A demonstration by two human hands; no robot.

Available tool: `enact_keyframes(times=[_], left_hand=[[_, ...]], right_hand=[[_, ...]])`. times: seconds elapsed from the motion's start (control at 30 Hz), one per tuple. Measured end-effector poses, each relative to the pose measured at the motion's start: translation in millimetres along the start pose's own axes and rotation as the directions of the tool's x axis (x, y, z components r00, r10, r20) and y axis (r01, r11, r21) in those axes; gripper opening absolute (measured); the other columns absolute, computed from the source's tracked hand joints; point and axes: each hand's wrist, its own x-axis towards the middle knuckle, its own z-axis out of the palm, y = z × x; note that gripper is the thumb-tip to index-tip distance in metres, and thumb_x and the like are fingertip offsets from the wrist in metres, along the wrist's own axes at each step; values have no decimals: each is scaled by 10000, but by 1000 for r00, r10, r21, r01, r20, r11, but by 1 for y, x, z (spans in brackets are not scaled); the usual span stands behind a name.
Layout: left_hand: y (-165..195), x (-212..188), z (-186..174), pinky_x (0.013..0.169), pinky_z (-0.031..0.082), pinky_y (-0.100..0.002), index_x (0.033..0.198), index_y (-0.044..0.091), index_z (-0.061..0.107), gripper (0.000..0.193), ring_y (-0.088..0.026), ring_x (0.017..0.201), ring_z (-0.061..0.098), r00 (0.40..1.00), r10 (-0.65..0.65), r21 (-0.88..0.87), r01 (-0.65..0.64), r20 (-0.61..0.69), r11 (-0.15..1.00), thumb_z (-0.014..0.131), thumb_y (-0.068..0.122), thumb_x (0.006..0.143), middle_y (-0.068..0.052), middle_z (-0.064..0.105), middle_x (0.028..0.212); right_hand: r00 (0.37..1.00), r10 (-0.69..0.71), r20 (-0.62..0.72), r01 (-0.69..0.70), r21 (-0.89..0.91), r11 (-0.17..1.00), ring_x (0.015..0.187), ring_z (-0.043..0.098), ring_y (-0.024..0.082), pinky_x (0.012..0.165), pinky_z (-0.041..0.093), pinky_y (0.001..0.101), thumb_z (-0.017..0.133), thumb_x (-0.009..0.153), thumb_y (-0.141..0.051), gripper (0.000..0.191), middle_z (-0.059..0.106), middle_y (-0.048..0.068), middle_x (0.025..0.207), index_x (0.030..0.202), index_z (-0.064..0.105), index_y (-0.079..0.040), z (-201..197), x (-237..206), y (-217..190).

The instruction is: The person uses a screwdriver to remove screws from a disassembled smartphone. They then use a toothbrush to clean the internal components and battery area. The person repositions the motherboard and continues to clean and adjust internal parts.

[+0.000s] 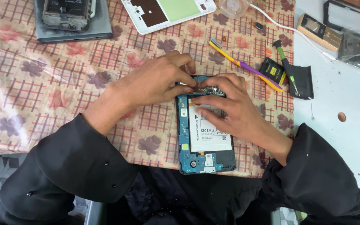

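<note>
An opened tablet (205,143) lies on the flowered tablecloth near the table's front edge, its blue circuit board and white battery (209,133) showing. My left hand (157,81) rests on its upper left corner, fingertips pressed on the metal strip at the top. My right hand (230,104) lies across the upper right part, fingers on the same strip and on the battery's top. Both hands hide most of the tablet's top edge.
A yellow and purple toothbrush (246,66), a small black and yellow part (273,71), a green-handled screwdriver (286,66) and a black cover (303,81) lie to the right. A white back cover (167,14), a dismantled device on a grey slab (69,18) and a white cable (288,29) lie at the back.
</note>
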Motion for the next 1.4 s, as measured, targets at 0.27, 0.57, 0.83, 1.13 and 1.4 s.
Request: enact_keyframes(times=[0.27,0.57,0.83,1.13,1.4], left_hand=[[4,1,-4,892,528,-443,1161,64,756,386,-315,1063,643,998,-64,18,63,22,998,818,205,807,-90,705,1107],[7,-1,-10,836,562,-438,1041,34,762,306,-325,949,697,998,46,49,-43,-52,998,835,165,775,-117,736,1000],[6,0,-10,808,567,-431,1025,28,757,311,-319,920,701,997,45,34,-43,-59,999,832,173,761,-119,731,976],[3,2,-6,905,559,-401,982,58,797,205,-273,1034,686,996,-91,-64,91,6,994,812,132,791,-97,717,1069],[1,-5,-18,981,467,-457,1207,50,744,660,-364,1256,509,982,-25,-142,52,189,988,923,160,580,-140,565,1360]], right_hand=[[998,52,-26,-51,35,998,1145,579,258,984,457,430,820,890,-109,193,621,53,1170,1051,714,-108,8,-1,-1],[998,-40,-42,39,-25,999,1136,571,292,974,488,429,784,868,-47,250,615,67,1159,1105,713,-83,9,0,-4],[998,45,-34,-45,10,999,1114,582,259,960,491,404,768,910,-48,193,618,68,1137,1080,681,-79,12,2,-5],[994,-62,-85,64,19,998,1045,598,240,891,525,369,862,858,-82,245,655,29,1044,1085,771,-99,14,6,-5],[987,-133,-93,138,56,989,969,652,247,856,564,368,863,863,-35,221,675,55,1029,1043,740,-71,17,12,1]])
